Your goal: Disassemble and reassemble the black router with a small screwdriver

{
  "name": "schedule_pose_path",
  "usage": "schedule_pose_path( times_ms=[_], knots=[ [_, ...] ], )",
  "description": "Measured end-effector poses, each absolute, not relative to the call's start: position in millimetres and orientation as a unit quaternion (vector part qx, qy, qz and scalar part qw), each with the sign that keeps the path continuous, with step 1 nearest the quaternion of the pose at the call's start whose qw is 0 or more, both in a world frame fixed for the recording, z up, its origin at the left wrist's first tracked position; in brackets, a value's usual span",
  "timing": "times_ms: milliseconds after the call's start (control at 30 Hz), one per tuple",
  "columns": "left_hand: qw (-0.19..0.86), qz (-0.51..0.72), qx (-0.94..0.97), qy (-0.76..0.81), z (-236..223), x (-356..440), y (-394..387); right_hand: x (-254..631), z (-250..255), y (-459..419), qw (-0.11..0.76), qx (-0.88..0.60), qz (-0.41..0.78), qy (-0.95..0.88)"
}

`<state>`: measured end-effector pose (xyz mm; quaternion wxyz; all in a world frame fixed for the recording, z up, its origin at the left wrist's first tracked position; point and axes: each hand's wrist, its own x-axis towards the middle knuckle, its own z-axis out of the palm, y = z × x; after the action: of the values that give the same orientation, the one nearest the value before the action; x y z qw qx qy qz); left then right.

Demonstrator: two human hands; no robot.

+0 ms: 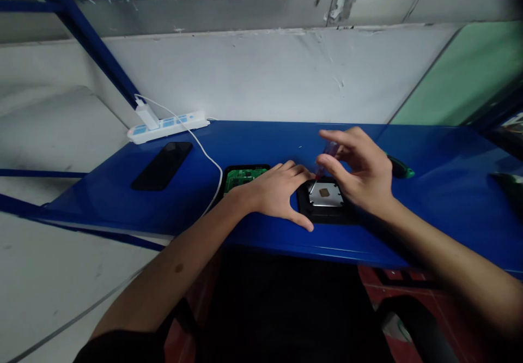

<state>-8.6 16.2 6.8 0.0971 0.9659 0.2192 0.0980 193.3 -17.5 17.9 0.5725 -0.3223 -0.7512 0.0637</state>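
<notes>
My right hand [359,169] grips a small screwdriver [330,149] with a clear handle between thumb and fingers. Its thin shaft slants down to the upper left corner of a silver metal plate [333,195], which bears a brown square patch. The plate sits inside a black casing [304,202]. My left hand [281,191] lies with fingers stretched and thumb apart, against the casing's left side. Under and behind my left wrist is a green circuit board [241,176] in a black shell, partly covered by the hand.
A dark phone [162,165] lies on the blue table [261,142] at left. Behind it is a white power strip [169,127] with a plugged-in charger [147,114]; its white cable [208,158] runs forward past the circuit board. A green-and-black object [402,168] lies beyond my right hand.
</notes>
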Motion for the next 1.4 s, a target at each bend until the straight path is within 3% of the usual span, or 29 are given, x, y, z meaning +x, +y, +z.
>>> schedule_pose_path(
  times_ms=[567,833,1100,1400],
  knots=[
    [0.098,0.103,0.965,0.221,6.5,-8.8,16.6,192.8,17.5,-22.2,0.553,-0.326,0.140,-0.754],
    [0.098,0.100,0.966,0.217,6.2,-9.2,15.7,194.1,20.4,-18.2,0.575,-0.337,0.065,-0.743],
    [0.110,0.101,0.964,0.218,9.5,-8.7,16.1,191.2,19.3,-23.5,0.556,-0.341,0.135,-0.746],
    [0.107,0.102,0.965,0.216,9.5,-8.7,14.7,194.0,19.5,-17.7,0.573,-0.335,0.069,-0.745]
  ],
)
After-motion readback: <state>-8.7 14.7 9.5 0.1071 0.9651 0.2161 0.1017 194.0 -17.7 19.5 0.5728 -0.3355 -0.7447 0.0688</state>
